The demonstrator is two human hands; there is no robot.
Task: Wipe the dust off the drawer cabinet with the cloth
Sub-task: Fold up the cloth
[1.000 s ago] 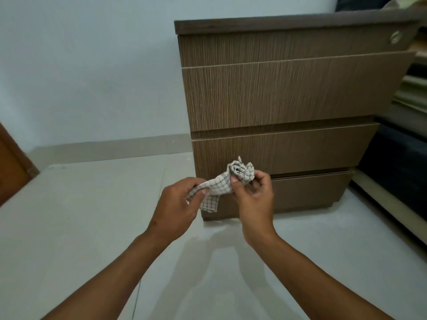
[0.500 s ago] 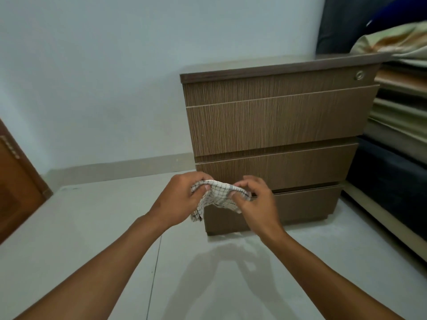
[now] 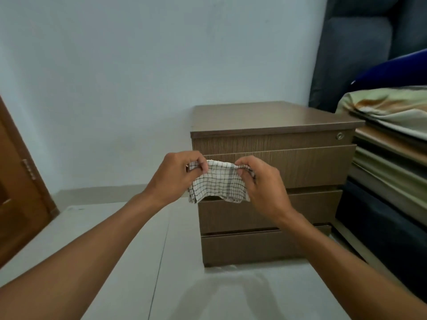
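A brown wood-grain drawer cabinet (image 3: pixel 307 167) stands on the floor against the pale wall, its flat top and stacked drawer fronts in view. In front of its upper drawers hangs a small white cloth (image 3: pixel 219 183) with a dark check pattern, stretched flat between both hands. My left hand (image 3: pixel 178 176) pinches the cloth's upper left corner. My right hand (image 3: pixel 261 181) pinches the upper right corner. The cloth hangs in the air in front of the cabinet front; I cannot tell if it touches.
A round lock (image 3: pixel 339 135) sits at the top right of the cabinet front. Right of the cabinet is a bed with stacked mattresses (image 3: pixel 388 181) and folded bedding (image 3: pixel 390 107). A brown wooden door (image 3: pixel 18 192) stands at the left. Pale floor tiles (image 3: pixel 138 250) lie underneath.
The cloth was bunched between my hands; now it is spread flat and held higher. The view has risen, so the cabinet's top shows.
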